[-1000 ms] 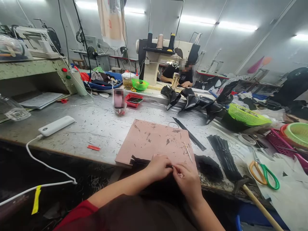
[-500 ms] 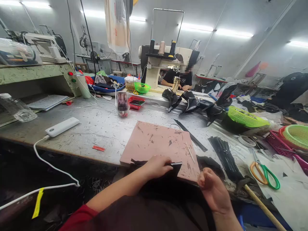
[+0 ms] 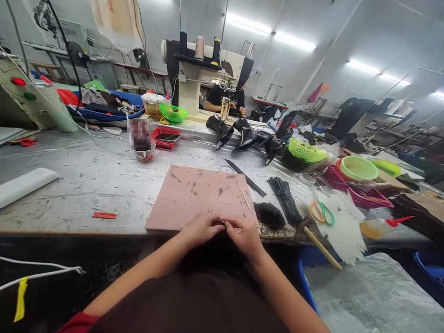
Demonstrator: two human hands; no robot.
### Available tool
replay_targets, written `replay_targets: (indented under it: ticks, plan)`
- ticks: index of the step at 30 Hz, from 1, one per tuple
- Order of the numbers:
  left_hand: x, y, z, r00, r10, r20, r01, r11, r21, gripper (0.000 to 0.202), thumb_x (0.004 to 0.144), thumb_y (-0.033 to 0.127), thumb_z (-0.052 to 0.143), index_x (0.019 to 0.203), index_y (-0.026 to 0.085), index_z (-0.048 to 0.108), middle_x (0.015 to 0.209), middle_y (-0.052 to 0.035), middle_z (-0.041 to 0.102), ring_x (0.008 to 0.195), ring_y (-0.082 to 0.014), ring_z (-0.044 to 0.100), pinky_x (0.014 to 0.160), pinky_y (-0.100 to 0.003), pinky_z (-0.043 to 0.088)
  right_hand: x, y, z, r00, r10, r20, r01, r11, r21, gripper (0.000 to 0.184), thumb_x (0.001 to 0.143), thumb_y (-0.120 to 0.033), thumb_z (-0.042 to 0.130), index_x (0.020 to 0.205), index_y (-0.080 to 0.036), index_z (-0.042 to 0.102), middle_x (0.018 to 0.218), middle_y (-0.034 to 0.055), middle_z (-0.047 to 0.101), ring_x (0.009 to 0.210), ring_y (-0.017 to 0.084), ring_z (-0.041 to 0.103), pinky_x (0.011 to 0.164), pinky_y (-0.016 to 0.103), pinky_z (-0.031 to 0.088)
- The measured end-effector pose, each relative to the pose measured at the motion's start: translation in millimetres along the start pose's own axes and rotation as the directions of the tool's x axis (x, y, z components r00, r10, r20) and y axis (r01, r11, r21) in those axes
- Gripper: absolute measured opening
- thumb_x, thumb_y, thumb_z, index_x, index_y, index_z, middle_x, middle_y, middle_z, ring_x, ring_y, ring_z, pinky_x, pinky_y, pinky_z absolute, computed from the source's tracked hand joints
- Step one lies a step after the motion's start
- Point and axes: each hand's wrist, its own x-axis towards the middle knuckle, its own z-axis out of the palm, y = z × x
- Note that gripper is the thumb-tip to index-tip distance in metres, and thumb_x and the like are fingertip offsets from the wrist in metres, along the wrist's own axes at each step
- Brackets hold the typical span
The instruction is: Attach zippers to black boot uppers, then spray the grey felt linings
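At the near edge of a pinkish board (image 3: 204, 187), both hands meet with fingertips almost touching. My left hand (image 3: 200, 227) is closed in a pinch on a black piece of material (image 3: 223, 221), of which only a small dark bit shows between the fingers. My right hand (image 3: 244, 235) pinches the same piece from the other side. The rest of it is hidden by the hands or blends into the dark clothing below. Thin pale sticks (image 3: 246, 201) lie on the board's right side.
Right of the board are a dark fuzzy pad (image 3: 269, 215), black strips (image 3: 283, 199), scissors (image 3: 322, 212), a wooden handle (image 3: 322, 248) and a glue bottle (image 3: 378, 227). Black shoe uppers (image 3: 244, 134) stand behind. A co-worker (image 3: 225, 99) sits beyond the sewing machine (image 3: 189, 88).
My right hand has come in from the right, and now pinches the black piece beside my left hand. The white edge of the piece no longer shows. The view has swung to the right.
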Motion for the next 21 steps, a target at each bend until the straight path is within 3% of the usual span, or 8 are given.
replay_targets:
  ticks: [7, 12, 17, 19, 21]
  plan:
    - [-2.9, -1.2, 1.2, 0.999, 0.025, -0.029, -0.024, 0.999, 0.036, 0.019, 0.079, 0.025, 0.05, 0.087, 0.018, 0.066, 0.086, -0.0022, 0.069, 0.08, -0.0154, 0.06, 0.071, -0.024, 0.042, 3.1, -3.3, -2.8, 0.997, 0.054, 0.055, -0.055, 0.998, 0.009, 0.019, 0.079, -0.016, 0.052, 0.081, -0.017, 0.07, 0.079, 0.0064, 0.073, 0.072, 0.018, 0.068, 0.066, 0.028, 0.054]
    - [-3.5, 1.1, 4.5, 0.998, -0.004, -0.055, 0.01, 0.993, 0.12, 0.018, 0.08, 0.025, 0.049, 0.084, 0.019, 0.065, 0.084, -0.0025, 0.068, 0.078, -0.0166, 0.06, 0.069, -0.025, 0.042, 2.0, -3.2, -2.5, 0.998, -0.038, 0.053, 0.044, 0.992, -0.117, 0.02, 0.08, -0.012, 0.049, 0.082, -0.016, 0.069, 0.078, 0.0069, 0.072, 0.072, 0.018, 0.067, 0.067, 0.027, 0.053]
    - [-4.4, 3.6, 4.6, 0.996, -0.002, -0.091, 0.012, 0.994, 0.107, 0.018, 0.078, 0.02, 0.048, 0.084, 0.018, 0.065, 0.088, -0.0039, 0.068, 0.082, -0.0181, 0.06, 0.073, -0.027, 0.042, -2.4, -5.0, 2.9, 0.983, -0.182, -0.005, 0.169, 0.918, -0.359, 0.027, 0.083, -0.012, 0.041, 0.081, -0.013, 0.067, 0.071, 0.0095, 0.069, 0.066, 0.021, 0.063, 0.062, 0.031, 0.049]
    - [-4.0, 2.6, 4.2, 0.996, 0.001, -0.089, 0.003, 0.999, 0.045, 0.019, 0.078, 0.021, 0.048, 0.086, 0.018, 0.065, 0.089, -0.0033, 0.068, 0.082, -0.0173, 0.06, 0.074, -0.026, 0.043, -3.3, -5.9, 7.9, 0.982, -0.186, -0.044, 0.161, 0.929, -0.334, 0.027, 0.082, -0.013, 0.04, 0.079, -0.013, 0.067, 0.07, 0.0099, 0.068, 0.066, 0.021, 0.063, 0.062, 0.032, 0.048]
    - [-3.4, 1.1, 4.0, 0.998, 0.011, -0.067, -0.013, 1.0, -0.023, 0.02, 0.078, 0.023, 0.049, 0.087, 0.018, 0.065, 0.088, -0.0031, 0.068, 0.081, -0.0167, 0.06, 0.074, -0.026, 0.043, -3.3, -5.7, 13.2, 0.991, -0.083, -0.105, 0.063, 0.981, -0.183, 0.023, 0.079, -0.016, 0.044, 0.076, -0.014, 0.067, 0.069, 0.0085, 0.068, 0.065, 0.02, 0.062, 0.063, 0.031, 0.048]
